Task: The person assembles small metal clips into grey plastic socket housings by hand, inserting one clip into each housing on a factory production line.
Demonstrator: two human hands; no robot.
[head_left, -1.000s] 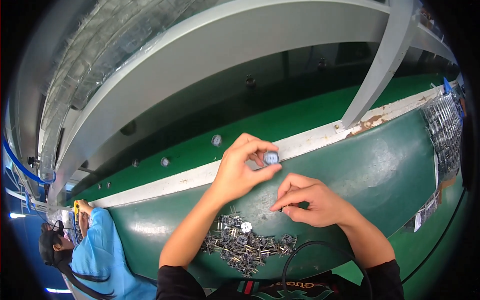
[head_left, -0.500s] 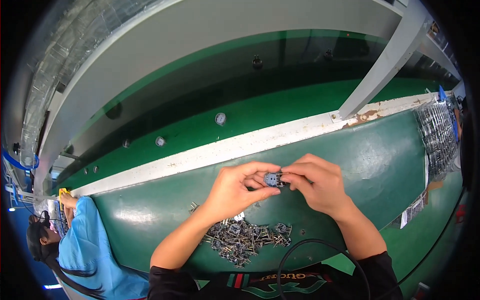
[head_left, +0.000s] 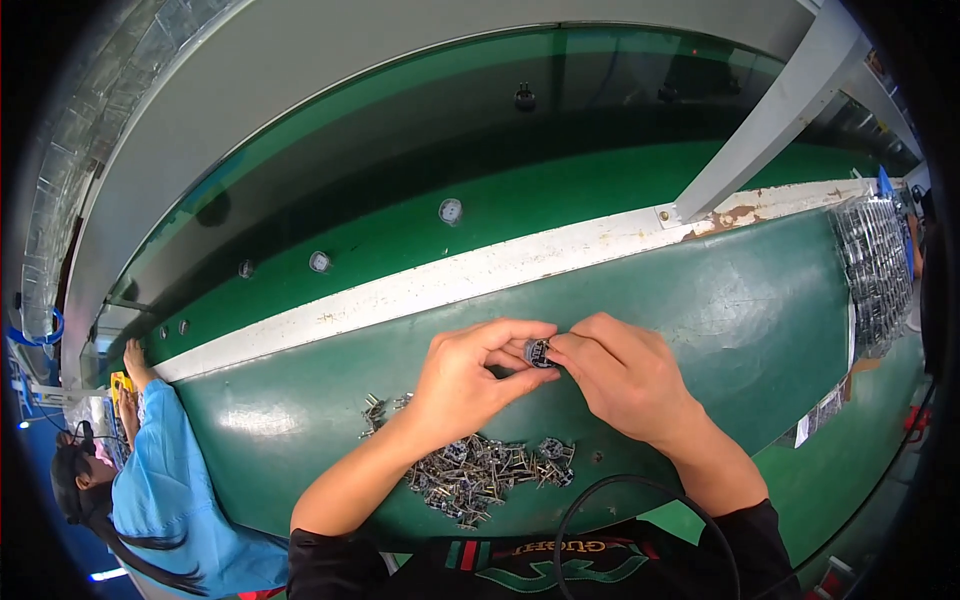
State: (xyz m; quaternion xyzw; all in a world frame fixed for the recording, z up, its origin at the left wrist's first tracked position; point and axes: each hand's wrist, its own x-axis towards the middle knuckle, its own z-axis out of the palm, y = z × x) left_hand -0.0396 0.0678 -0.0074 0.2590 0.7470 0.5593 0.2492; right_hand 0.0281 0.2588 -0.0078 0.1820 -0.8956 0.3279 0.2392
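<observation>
A small round dark plug part is held up over the green work surface. My left hand pinches it from the left between thumb and fingers. On its other side my right hand is closed, the thumb and index fingertips pressed to the part's right edge. Those fingertips hide some of it, and I cannot tell whether they grip a second piece. Below my left wrist lies a heap of small plug parts with metal pins, partly covered by the forearm.
Beyond a white rail runs a green conveyor belt carrying several round parts. A grey post rises at right, near stacked clear trays. At left a co-worker in blue reaches toward the belt. A black cable loops before me.
The plug part has turned between my fingers, and my right fingertips have shifted slightly left. The co-worker's hand has moved up toward the belt.
</observation>
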